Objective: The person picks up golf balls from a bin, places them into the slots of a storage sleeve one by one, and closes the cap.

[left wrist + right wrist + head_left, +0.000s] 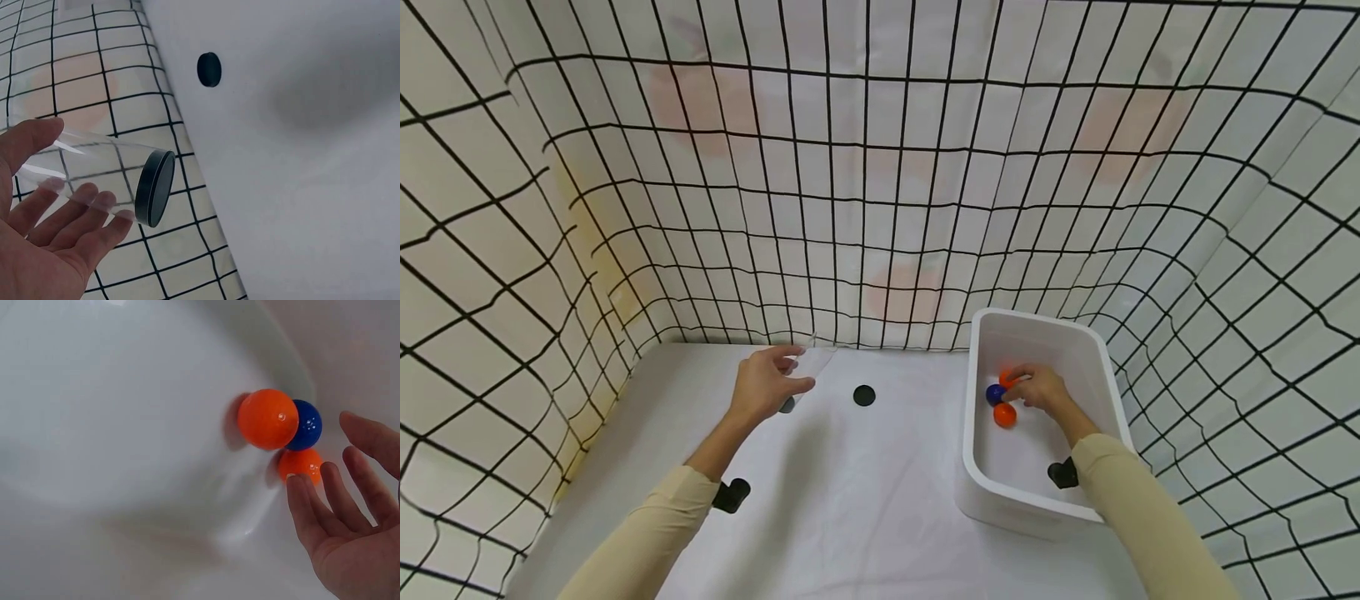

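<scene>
On my head feed, the tub (1052,342) at four o'clock looks like smooth, faintly sheened plastic. Its balls (267,419) are glossy (hard highlights on each). My left wrist feed shows a clear, shiny, plastic-looking cup (103,165) at nine. The netting (907,80) at twelve resembles cord; the table covering (880,467) looks matt.

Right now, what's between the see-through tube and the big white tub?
In the head view, one round black disc lies on the white tabletop between the see-through tube and the white tub.
</scene>
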{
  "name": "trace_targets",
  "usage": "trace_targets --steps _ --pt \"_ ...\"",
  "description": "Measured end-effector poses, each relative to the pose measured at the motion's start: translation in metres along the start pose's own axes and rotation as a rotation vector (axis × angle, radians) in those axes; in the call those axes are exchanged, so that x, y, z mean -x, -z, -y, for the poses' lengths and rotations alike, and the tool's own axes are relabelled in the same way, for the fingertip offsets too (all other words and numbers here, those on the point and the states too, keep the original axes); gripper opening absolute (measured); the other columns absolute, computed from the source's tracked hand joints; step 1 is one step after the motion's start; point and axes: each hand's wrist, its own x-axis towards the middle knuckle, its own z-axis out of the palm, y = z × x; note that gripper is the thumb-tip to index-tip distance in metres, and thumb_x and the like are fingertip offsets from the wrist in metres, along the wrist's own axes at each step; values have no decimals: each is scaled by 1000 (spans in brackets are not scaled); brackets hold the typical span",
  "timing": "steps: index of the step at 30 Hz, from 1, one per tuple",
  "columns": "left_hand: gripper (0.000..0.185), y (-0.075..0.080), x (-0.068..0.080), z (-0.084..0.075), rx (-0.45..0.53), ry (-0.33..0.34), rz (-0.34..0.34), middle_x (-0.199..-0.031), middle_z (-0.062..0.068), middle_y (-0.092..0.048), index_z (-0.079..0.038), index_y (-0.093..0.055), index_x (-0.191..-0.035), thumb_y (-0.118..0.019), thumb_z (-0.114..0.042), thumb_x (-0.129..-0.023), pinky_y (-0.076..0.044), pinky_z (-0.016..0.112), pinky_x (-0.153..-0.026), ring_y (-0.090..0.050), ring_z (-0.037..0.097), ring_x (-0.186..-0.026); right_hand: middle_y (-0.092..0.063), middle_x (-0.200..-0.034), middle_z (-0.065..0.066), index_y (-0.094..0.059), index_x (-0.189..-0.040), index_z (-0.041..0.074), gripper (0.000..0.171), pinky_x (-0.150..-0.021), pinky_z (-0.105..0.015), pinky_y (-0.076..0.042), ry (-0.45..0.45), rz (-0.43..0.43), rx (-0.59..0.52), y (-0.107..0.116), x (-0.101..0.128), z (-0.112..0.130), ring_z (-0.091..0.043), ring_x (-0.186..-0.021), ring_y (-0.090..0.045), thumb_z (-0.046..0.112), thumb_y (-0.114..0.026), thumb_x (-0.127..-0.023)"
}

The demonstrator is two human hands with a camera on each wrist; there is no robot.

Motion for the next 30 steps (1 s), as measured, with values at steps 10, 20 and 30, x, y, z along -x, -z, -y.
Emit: trace_targets --steps 10,20,30 --pt "50 0 0 0 -6 3 -12 -121 23 -71 -6 -69 -128 -83 -20 -81 -60 47 -87 -68 39 -117 -63 -117 -25 -67 -120 -5 43 -86 -43 -59 -1 65 26 -4 -5 -5 -37 -99 -63 8 -78 -81" --pt "49 3 1 6 -40 1 -22 -118 23 -72 -6 -70 -126 -82 -21 -81 -60 48 -87 -70 37 -113 -69 -107 -21 -71 -111 -6 36 -76 -38 -61 -16 135 9 -6 -15 -14 -26 -85 -65 7 -79 -79" --pt "49 4 1 9 -45 0 -32 -117 23 -73 -5 -70 -125 -83 -21 -80 -61 47 -84 -70 38 -112 -66 -104 -19 -68 -115 -7 36 -78 -38 -62 -77 203 -61 -9 -18 -16 -27 -83 -63 1 -76 -81"
